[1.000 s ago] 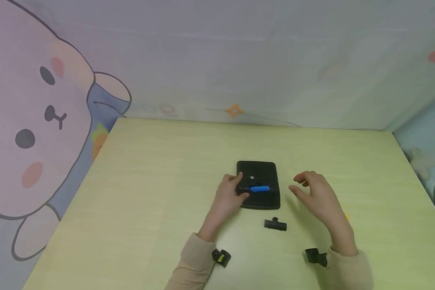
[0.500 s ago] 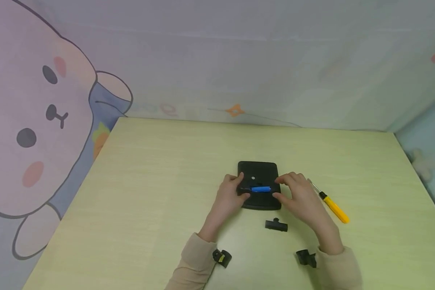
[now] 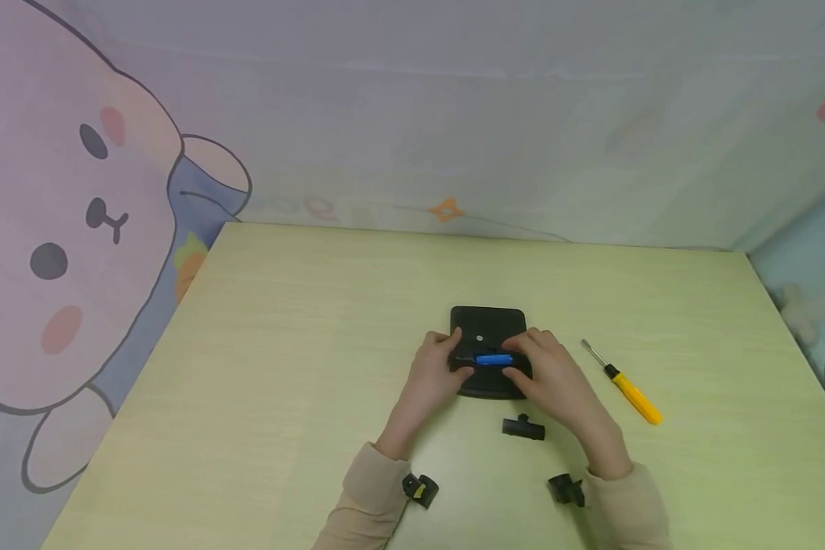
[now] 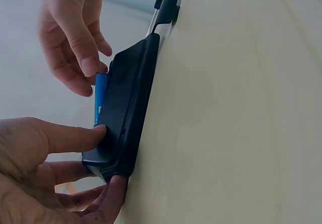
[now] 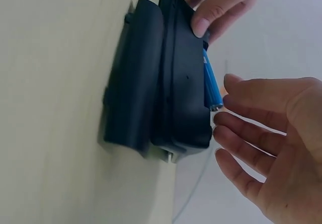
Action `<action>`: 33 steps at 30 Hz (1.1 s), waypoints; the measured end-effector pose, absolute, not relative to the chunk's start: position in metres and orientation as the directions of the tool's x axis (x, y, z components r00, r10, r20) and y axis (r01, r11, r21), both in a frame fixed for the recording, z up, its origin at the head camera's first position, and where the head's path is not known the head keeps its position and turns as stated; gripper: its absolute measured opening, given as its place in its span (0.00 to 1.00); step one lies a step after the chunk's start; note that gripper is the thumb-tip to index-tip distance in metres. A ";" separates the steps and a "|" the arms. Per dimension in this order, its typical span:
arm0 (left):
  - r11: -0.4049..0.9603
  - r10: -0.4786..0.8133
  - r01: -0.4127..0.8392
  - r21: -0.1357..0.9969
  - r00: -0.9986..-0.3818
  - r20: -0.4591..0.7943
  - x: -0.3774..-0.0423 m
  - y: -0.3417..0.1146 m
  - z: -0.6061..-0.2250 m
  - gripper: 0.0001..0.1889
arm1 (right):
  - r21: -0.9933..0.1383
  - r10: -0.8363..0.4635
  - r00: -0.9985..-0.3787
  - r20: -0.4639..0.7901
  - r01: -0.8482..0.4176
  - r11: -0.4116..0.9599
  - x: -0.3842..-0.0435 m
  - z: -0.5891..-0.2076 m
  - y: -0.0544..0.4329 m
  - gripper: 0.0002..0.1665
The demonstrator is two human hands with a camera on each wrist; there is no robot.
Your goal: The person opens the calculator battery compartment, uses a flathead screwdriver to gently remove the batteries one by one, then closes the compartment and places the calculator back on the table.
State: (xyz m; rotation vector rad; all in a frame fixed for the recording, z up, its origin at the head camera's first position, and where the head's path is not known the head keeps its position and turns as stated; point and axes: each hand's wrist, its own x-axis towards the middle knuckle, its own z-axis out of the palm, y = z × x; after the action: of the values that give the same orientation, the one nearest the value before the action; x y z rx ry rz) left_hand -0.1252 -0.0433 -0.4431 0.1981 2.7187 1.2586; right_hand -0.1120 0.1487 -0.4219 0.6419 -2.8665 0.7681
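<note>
A flat black device lies on the table, a groove for batteries running across its upper face. My left hand grips its left side, the thumb on the upper face and fingers around the edge. A blue battery sits in the groove, its right end sticking up above the casing in the right wrist view. Close around that raised end, my right hand holds its thumb and fingers loosely bent and apart. In front of the device lies a black battery cover, curved with a small tab.
To the right of the device lies a screwdriver with a yellow handle, its tip pointing away to the back left. The light wooden table ends at a printed cloth backdrop.
My right hand has moved left from beside the device to the raised end of the battery, uncovering the screwdriver. My left hand has kept its grip, and the device stays in place.
</note>
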 end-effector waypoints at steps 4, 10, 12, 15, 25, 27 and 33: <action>0.644 0.179 0.068 0.762 -0.982 -0.064 -0.125 -0.043 -0.443 0.34 | -0.417 -0.383 -0.898 0.216 -0.439 0.795 -0.114 -0.425 0.146 0.17; 0.641 0.188 0.085 0.763 -0.981 -0.049 -0.125 -0.041 -0.444 0.34 | -0.356 -0.388 -0.883 0.266 -0.464 0.811 -0.116 -0.429 0.144 0.15; 0.640 0.191 0.090 0.763 -0.980 -0.045 -0.125 -0.041 -0.444 0.34 | -0.335 -0.388 -0.878 0.279 -0.468 0.818 -0.116 -0.429 0.143 0.14; 0.639 0.199 0.098 0.763 -0.979 -0.041 -0.124 -0.040 -0.445 0.34 | -0.309 -0.387 -0.873 0.298 -0.472 0.826 -0.117 -0.430 0.143 0.14; 0.633 0.203 0.105 0.767 -0.979 -0.033 -0.124 -0.039 -0.444 0.34 | -0.281 -0.393 -0.857 0.333 -0.488 0.826 -0.117 -0.433 0.144 0.13; 0.634 0.206 0.110 0.766 -0.978 -0.029 -0.123 -0.039 -0.444 0.34 | -0.274 -0.398 -0.852 0.341 -0.495 0.825 -0.118 -0.433 0.145 0.13; 0.633 0.204 0.114 0.766 -0.979 -0.023 -0.124 -0.038 -0.445 0.34 | -0.237 -0.422 -0.826 0.374 -0.525 0.817 -0.120 -0.435 0.146 0.12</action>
State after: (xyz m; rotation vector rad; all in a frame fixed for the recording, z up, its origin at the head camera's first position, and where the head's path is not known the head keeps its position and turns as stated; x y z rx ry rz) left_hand -0.1239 -0.0381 -0.4446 0.2682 2.7407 1.2742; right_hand -0.1196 0.1464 -0.4349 0.7218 -2.6970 0.4789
